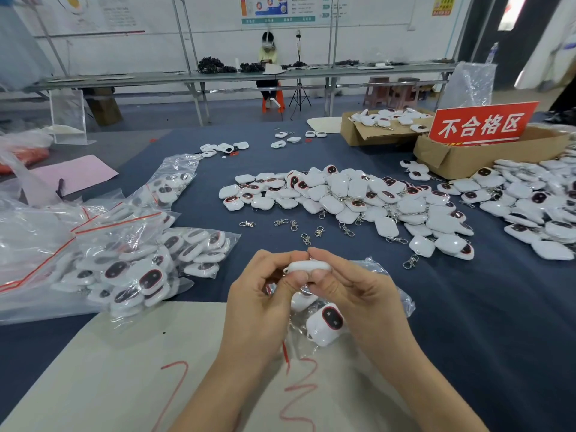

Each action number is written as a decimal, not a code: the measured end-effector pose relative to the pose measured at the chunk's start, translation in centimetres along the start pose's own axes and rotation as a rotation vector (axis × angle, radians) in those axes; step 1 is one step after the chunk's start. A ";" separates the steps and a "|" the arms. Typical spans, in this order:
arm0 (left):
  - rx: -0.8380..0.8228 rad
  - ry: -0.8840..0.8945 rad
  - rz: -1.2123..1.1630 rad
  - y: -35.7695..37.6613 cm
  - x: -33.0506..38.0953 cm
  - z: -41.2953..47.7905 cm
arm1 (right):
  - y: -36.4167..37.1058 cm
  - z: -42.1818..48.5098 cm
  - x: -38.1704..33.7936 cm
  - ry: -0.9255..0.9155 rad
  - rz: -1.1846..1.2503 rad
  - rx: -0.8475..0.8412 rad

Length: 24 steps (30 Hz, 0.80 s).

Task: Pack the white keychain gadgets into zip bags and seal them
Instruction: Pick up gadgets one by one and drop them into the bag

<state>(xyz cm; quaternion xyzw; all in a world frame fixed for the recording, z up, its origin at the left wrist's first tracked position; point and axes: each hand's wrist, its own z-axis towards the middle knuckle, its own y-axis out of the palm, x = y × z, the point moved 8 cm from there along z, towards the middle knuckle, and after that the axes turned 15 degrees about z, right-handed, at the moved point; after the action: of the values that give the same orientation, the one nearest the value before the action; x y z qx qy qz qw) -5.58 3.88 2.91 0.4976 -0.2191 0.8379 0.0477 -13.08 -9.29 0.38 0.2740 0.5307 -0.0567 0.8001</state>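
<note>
Loading one more unit into the bag.
Left hand [265,294] and right hand [352,291] both pinch a white keychain gadget [308,265] by its edges, just above the zip bag [403,304] (mouth hidden by the hands). My take: drop it flat beside the bagged gadgets [325,325], keep it off the red zip strip [285,353], then press the seal end to end.

Two hands, the left hand [261,294] and the right hand [352,294], pinch one white gadget [308,265] between them. One zip bag [402,302] beneath the hands shows two packed gadgets [325,325]. Beyond the hands: about six loose clasps [281,222] and one gadget heap [358,198], too dense to count. Left of the hands: at least three filled bags [131,275]. Far right: two cardboard boxes [486,157] and one red sign [481,124].
</note>
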 end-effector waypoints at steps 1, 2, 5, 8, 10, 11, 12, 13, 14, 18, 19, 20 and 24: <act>0.002 0.003 0.003 0.0 0.1 0.0 | 0.0 0.0 0.0 -0.006 -0.009 -0.002; 0.005 0.007 0.008 -0.1 0.2 0.0 | 0.0 0.0 0.0 -0.008 -0.014 0.000; 0.038 0.043 0.072 -0.2 0.8 -0.1 | -0.3 0.1 -0.1 -0.028 -0.018 0.022; 0.072 0.085 0.129 -0.2 1.3 -0.3 | 0.0 0.0 -0.7 -0.068 0.008 0.009; 0.089 0.096 0.142 -0.3 1.4 -0.3 | 0.0 -0.1 -0.8 -0.063 0.053 -0.007; 0.093 0.105 0.152 -0.4 1.4 -0.3 | 0.0 -0.1 -0.8 -0.057 0.068 -0.011; 0.094 0.113 0.162 -0.4 1.5 -0.3 | 0.1 -0.1 -0.8 -0.054 0.079 -0.011; 0.091 0.114 0.166 -0.4 1.4 -0.2 | 0.1 -0.1 -0.8 -0.052 0.082 -0.007; 0.083 0.108 0.163 -0.4 1.3 -0.2 | 0.0 -0.1 -0.9 -0.050 0.078 0.003; 0.020 0.034 0.079 -0.2 0.5 0.0 | 0.0 0.2 -0.5 0.013 -0.011 0.019; -0.010 -0.014 0.021 0.0 0.1 0.0 | 0.0 0.2 -0.3 0.033 -0.030 -0.001; -0.043 -0.076 -0.043 0.2 -0.4 0.0 | 0.2 0.1 -0.3 0.049 -0.042 -0.029; -0.183 -0.325 -0.353 1.3 -2.4 0.0 | 1.5 -0.3 -0.7 0.043 -0.092 -0.168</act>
<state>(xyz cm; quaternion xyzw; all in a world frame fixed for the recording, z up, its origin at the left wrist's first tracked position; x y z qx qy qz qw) -4.74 3.01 0.43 0.6501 -0.2084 0.7022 0.2022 -13.06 -7.98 1.43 0.1823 0.5627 -0.0430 0.8052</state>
